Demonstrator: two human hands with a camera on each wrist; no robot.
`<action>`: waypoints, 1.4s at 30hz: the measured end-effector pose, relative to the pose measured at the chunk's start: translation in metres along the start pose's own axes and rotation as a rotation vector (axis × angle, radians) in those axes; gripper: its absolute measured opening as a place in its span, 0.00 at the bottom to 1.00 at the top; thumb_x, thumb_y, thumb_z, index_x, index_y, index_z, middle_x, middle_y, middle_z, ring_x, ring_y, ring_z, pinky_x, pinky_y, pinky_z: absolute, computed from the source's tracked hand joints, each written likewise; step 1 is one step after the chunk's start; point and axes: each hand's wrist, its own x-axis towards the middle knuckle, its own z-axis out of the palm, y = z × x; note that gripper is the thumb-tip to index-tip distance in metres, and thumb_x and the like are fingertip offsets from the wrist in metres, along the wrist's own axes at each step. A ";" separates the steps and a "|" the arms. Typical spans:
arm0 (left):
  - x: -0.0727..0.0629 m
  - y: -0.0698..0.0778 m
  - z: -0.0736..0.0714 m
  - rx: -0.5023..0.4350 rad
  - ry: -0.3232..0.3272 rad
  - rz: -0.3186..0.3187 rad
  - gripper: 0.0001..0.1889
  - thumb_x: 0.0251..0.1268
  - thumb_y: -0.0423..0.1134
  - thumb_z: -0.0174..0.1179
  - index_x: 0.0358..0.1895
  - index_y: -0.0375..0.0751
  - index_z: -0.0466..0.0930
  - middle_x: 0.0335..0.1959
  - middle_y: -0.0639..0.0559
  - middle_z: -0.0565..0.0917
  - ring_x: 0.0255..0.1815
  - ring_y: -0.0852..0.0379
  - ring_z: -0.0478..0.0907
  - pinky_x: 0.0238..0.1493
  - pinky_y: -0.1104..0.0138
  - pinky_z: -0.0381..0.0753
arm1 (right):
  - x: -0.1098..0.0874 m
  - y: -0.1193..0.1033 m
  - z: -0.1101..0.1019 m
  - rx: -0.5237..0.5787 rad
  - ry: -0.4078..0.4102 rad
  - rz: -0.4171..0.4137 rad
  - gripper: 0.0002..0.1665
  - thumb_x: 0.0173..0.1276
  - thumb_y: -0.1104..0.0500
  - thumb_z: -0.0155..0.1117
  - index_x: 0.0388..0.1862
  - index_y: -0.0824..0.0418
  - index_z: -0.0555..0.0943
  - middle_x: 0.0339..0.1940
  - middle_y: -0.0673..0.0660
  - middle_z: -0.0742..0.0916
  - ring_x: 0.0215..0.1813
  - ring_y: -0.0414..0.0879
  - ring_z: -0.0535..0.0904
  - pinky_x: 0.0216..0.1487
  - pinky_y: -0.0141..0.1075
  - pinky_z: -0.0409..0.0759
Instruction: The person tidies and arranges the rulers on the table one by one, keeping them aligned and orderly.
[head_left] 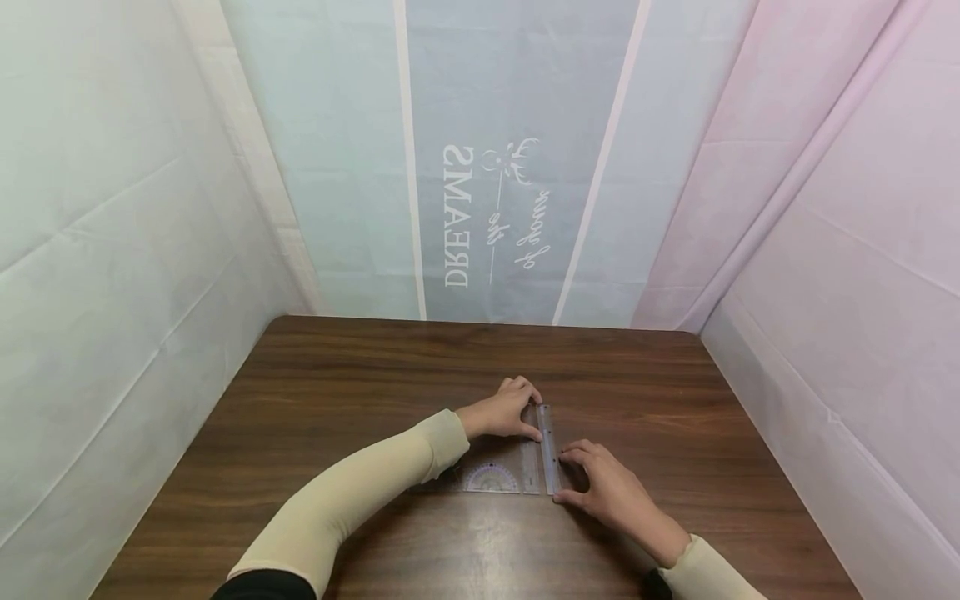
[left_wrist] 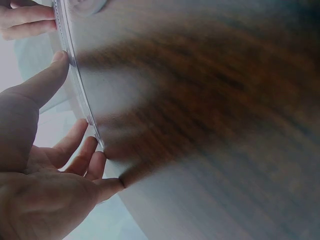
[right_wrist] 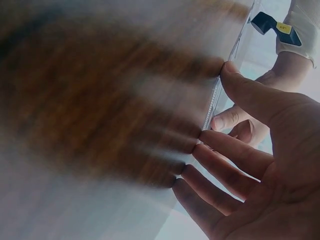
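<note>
A clear straight ruler (head_left: 549, 454) lies on the brown table, pointing away from me. Just left of it is a second clear strip (head_left: 530, 471), and further left a clear protractor (head_left: 491, 478) with a purple half-circle scale. My left hand (head_left: 501, 413) reaches over the far end of these pieces, thumb and fingers spread, fingertips at the strip and ruler. On the ruler's right side is my right hand (head_left: 611, 487), its thumb at the near corner and its fingertips along the right edge. In the right wrist view its fingers (right_wrist: 225, 172) are extended, tips at the tabletop.
The wood-grain table (head_left: 360, 367) has rounded far corners. Pale cloth walls (head_left: 112, 250) stand at the left and right, and a printed curtain (head_left: 517, 100) hangs behind. A dark wrist camera (right_wrist: 275, 27) sits on the left forearm.
</note>
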 end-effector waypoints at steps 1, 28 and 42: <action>0.000 0.000 0.000 0.002 0.002 -0.001 0.33 0.66 0.54 0.77 0.65 0.40 0.76 0.66 0.47 0.73 0.64 0.50 0.67 0.69 0.63 0.71 | 0.001 0.000 0.000 0.000 0.001 -0.001 0.33 0.56 0.47 0.89 0.56 0.61 0.88 0.60 0.54 0.86 0.65 0.54 0.82 0.61 0.54 0.84; -0.040 -0.026 -0.060 -0.144 0.100 -0.060 0.32 0.83 0.58 0.58 0.80 0.45 0.69 0.79 0.45 0.67 0.83 0.43 0.60 0.80 0.46 0.66 | 0.022 0.011 -0.019 -0.019 -0.033 0.010 0.30 0.68 0.41 0.79 0.60 0.58 0.87 0.57 0.56 0.89 0.62 0.57 0.85 0.58 0.58 0.84; -0.094 -0.053 -0.096 -0.037 0.230 -0.132 0.37 0.81 0.65 0.55 0.81 0.46 0.68 0.83 0.46 0.66 0.84 0.43 0.60 0.81 0.44 0.64 | 0.040 0.037 -0.049 -0.037 0.069 -0.108 0.43 0.71 0.40 0.77 0.74 0.64 0.79 0.72 0.67 0.82 0.73 0.69 0.75 0.70 0.68 0.72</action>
